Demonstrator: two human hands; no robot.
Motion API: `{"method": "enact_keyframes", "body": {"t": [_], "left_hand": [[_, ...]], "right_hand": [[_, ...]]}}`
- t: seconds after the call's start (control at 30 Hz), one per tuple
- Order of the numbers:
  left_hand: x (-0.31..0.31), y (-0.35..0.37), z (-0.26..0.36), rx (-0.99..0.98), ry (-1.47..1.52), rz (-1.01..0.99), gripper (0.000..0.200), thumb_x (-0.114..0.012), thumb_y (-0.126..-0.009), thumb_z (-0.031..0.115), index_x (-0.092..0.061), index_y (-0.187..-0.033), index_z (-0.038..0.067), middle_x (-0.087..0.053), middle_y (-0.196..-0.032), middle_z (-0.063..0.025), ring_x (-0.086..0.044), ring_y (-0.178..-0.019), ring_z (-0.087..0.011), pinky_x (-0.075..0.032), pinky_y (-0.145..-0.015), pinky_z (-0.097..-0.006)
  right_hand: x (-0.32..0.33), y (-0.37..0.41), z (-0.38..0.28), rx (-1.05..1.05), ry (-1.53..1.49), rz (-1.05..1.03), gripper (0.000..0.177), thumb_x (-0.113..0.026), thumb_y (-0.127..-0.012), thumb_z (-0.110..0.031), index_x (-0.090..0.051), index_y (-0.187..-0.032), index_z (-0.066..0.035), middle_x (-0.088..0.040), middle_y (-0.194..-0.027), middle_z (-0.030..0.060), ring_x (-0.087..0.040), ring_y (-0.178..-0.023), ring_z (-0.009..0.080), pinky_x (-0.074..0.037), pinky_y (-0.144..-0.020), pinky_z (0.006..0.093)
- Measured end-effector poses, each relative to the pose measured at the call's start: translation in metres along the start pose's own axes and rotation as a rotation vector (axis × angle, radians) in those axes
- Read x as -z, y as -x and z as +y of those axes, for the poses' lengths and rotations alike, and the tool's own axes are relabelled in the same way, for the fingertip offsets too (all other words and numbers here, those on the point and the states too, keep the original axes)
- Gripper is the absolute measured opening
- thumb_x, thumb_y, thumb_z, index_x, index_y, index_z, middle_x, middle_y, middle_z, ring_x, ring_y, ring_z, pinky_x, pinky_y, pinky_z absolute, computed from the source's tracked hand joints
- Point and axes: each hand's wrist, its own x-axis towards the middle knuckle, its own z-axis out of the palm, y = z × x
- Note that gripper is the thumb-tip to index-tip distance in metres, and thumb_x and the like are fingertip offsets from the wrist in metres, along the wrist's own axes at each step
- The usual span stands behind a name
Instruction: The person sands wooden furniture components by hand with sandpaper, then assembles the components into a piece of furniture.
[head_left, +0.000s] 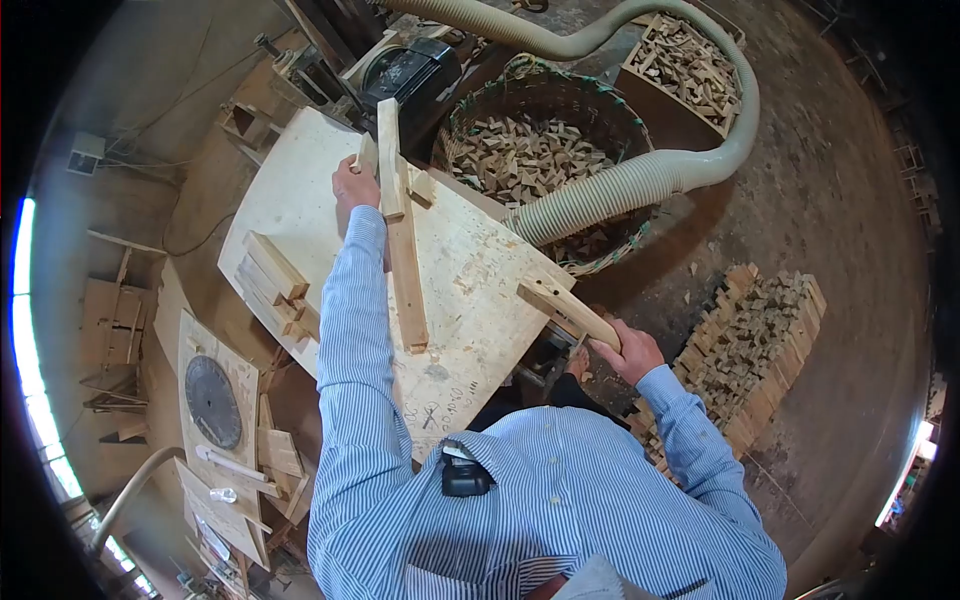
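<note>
My left hand (pixel 355 186) is closed on a small wooden block (pixel 367 156) at the far side of the pale worktable (pixel 460 330). Right beside that block stands a long wooden fence (pixel 404 265), with an upright board (pixel 389 150) at its far end. My right hand (pixel 630 353) grips one end of a wooden bar (pixel 572 311) that has dark holes in it. The bar's other end reaches over the table's right corner. Several wooden pieces (pixel 275 268) lie at the table's left edge.
A basket (pixel 640 125) of wood offcuts stands beyond the table, crossed by a ribbed hose (pixel 620 190). A crate of scraps (pixel 690 65) is behind it. Stacked wood blocks (pixel 750 345) sit on the floor at right. A dark motor (pixel 415 72) adjoins the far edge.
</note>
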Motion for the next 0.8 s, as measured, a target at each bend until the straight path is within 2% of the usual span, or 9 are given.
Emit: {"method": "enact_keyframes", "body": {"t": [0.07, 0.23, 0.3, 0.33, 0.4, 0.43, 0.47, 0.57, 0.8], "left_hand": [[0.004, 0.019, 0.001, -0.339, -0.201, 0.254, 0.031, -0.071, -0.088, 0.014, -0.076, -0.118, 0.007, -0.068, -0.109, -0.0201, -0.068, -0.104, -0.0375, -0.055, -0.093, -0.0455], [0.028, 0.073, 0.014, -0.486, -0.192, 0.121, 0.026, -0.074, -0.092, 0.02, -0.077, -0.113, 0.006, -0.069, -0.109, -0.0169, -0.068, -0.104, -0.0356, -0.055, -0.093, -0.0444], [0.032, 0.088, 0.018, -0.232, -0.101, 0.121, 0.027, -0.074, -0.092, 0.024, -0.077, -0.109, 0.003, -0.072, -0.107, -0.0181, -0.069, -0.103, -0.0364, -0.054, -0.094, -0.0467], [0.032, 0.094, 0.019, -0.227, -0.106, 0.126, 0.027, -0.074, -0.092, 0.024, -0.077, -0.109, 0.003, -0.072, -0.107, -0.0181, -0.069, -0.103, -0.0364, -0.054, -0.094, -0.0467], [0.027, 0.092, 0.016, -0.036, -0.133, -0.061, 0.037, -0.073, -0.093, 0.035, -0.079, -0.106, 0.001, -0.078, -0.098, -0.0164, -0.075, -0.094, -0.0335, -0.058, -0.09, -0.0417], [0.021, 0.095, 0.015, -0.108, -0.137, 0.006, 0.031, -0.078, -0.092, 0.029, -0.079, -0.099, -0.001, -0.079, -0.09, -0.0175, -0.077, -0.084, -0.0288, -0.061, -0.079, -0.0399], [0.014, 0.092, 0.007, -0.103, -0.133, 0.015, 0.031, -0.078, -0.092, 0.029, -0.079, -0.099, -0.001, -0.079, -0.09, -0.0175, -0.077, -0.084, -0.0288, -0.061, -0.079, -0.0399], [-0.015, 0.075, -0.013, 0.01, 0.202, 0.043, 0.016, -0.083, -0.088, 0.012, -0.079, -0.093, -0.003, -0.078, -0.084, -0.0141, -0.074, -0.067, -0.018, -0.06, -0.058, -0.0314], [-0.036, 0.044, -0.003, 0.138, 0.204, 0.043, 0.015, -0.084, -0.089, 0.013, -0.079, -0.091, -0.001, -0.076, -0.076, -0.0091, -0.07, -0.062, -0.0149, -0.058, -0.057, -0.0316]], "right_hand": [[0.004, 0.011, 0.01, 0.024, 0.034, -0.007, 0.05, -0.065, -0.1, -0.049, -0.062, -0.128, -0.008, -0.075, -0.102, 0.0242, -0.074, -0.092, 0.0439, -0.058, -0.082, 0.0512], [-0.001, 0.031, 0.039, 0.048, -0.001, 0.015, 0.048, -0.067, -0.099, -0.046, -0.063, -0.125, -0.007, -0.075, -0.098, 0.0245, -0.074, -0.09, 0.0445, -0.058, -0.08, 0.052], [0.001, 0.039, 0.041, 0.021, -0.024, 0.01, 0.047, -0.068, -0.098, -0.046, -0.064, -0.125, -0.007, -0.075, -0.098, 0.0243, -0.074, -0.09, 0.0443, -0.058, -0.08, 0.0518], [0.002, 0.044, 0.042, -0.002, -0.03, 0.008, 0.047, -0.069, -0.098, -0.045, -0.064, -0.124, -0.007, -0.075, -0.098, 0.0244, -0.074, -0.091, 0.0443, -0.058, -0.08, 0.0516], [0.005, 0.047, 0.044, -0.012, -0.027, 0.005, 0.047, -0.07, -0.097, -0.045, -0.064, -0.124, -0.007, -0.075, -0.098, 0.0245, -0.074, -0.091, 0.0443, -0.058, -0.08, 0.0514], [0.004, 0.049, 0.048, -0.02, -0.032, 0.005, 0.047, -0.07, -0.097, -0.045, -0.064, -0.124, -0.007, -0.075, -0.098, 0.0246, -0.074, -0.092, 0.0443, -0.058, -0.081, 0.0512], [0.003, 0.052, 0.053, -0.031, -0.037, 0.004, 0.047, -0.07, -0.097, -0.045, -0.064, -0.124, -0.007, -0.075, -0.099, 0.0247, -0.074, -0.092, 0.0444, -0.058, -0.081, 0.0511], [-0.004, 0.056, 0.067, 0.018, -0.011, 0.017, 0.048, -0.07, -0.097, -0.043, -0.063, -0.128, -0.006, -0.075, -0.099, 0.0247, -0.074, -0.091, 0.044, -0.059, -0.081, 0.0506], [0.0, 0.055, 0.062, 0.001, -0.017, 0.002, 0.048, -0.07, -0.097, -0.041, -0.062, -0.128, -0.006, -0.075, -0.101, 0.0249, -0.074, -0.093, 0.0447, -0.058, -0.081, 0.0515]]}}
